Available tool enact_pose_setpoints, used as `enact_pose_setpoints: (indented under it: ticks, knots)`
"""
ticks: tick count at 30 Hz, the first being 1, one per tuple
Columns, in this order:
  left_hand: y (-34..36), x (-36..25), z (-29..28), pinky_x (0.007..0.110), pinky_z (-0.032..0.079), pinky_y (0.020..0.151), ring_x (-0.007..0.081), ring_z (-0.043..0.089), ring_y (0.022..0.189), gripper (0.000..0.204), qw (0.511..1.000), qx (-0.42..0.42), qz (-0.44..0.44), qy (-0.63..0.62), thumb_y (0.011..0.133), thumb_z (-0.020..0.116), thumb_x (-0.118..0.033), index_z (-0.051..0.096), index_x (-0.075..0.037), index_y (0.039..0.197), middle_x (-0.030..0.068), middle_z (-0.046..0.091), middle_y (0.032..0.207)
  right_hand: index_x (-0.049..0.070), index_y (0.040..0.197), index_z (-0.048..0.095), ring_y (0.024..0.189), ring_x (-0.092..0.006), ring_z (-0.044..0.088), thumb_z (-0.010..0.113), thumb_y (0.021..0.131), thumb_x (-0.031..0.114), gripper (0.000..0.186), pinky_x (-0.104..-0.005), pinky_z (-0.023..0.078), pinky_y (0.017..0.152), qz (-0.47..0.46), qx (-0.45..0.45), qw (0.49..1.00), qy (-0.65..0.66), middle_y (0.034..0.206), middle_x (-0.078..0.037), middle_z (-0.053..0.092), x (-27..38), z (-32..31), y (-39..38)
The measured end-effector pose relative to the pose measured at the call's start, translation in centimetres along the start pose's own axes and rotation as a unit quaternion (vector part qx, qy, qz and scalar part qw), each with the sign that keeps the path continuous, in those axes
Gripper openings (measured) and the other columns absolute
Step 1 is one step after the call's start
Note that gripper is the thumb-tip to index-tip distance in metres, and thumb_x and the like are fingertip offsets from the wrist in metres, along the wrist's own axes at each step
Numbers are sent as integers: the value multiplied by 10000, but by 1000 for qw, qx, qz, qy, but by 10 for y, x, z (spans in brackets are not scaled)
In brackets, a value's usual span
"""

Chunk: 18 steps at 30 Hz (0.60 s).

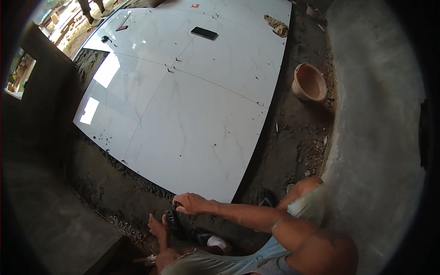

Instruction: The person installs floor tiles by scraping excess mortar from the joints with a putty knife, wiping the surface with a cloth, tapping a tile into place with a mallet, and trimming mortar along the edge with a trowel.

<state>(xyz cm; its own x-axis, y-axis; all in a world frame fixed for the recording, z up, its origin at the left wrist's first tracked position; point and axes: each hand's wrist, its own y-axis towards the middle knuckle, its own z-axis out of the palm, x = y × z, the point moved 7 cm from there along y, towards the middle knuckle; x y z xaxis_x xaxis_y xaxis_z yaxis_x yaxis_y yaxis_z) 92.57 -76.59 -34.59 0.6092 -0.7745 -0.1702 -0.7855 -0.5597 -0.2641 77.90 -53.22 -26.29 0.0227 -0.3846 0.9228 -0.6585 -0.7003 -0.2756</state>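
Large glossy white tiles with faint grey veins lie on the ground in front of me, with thin joints between them. At their near edge is my right hand, fingers curled and closed. What sits inside its grip is hidden. Just left of and below it, a black ridged object rests by the grey mortar; its kind is unclear. Beside that object is my left hand, lower down, its thumb and fingers apart and nothing visible in them.
A clay-coloured bowl stands on the dirt strip at right, along a grey wall. On the tiles lie a phone, a crumpled cloth, a small black item and several small clips. A person's legs show far left.
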Motion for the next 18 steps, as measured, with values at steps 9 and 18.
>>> enact_pose_setpoints:
  ticks: [9, 18]
  knots:
    - [-23, 5, 47, 516, 416, 889, 334, 571, 1140, 583, 992, -54, 87, 67, 860, 755, -459, 602, -58, 1255, 101, 648, 1147, 6, 1117, 612, 983, -417, 670, 642, 904, 212, 297, -484, 523, 869, -109, -19, 993, 37, 1021, -215, 688, 4, 56, 27]
    - [-46, -57, -37, 378, 508, 829, 258, 624, 923, 465, 916, -111, 199, -331, 931, 744, -262, 539, 2, 1253, 141, 615, 1048, 25, 1471, 365, 1243, -415, 575, 619, 994, 505, 722, -492, 461, 1049, -39, -180, 981, 54, 1384, -281, 513, -18, 76, 22]
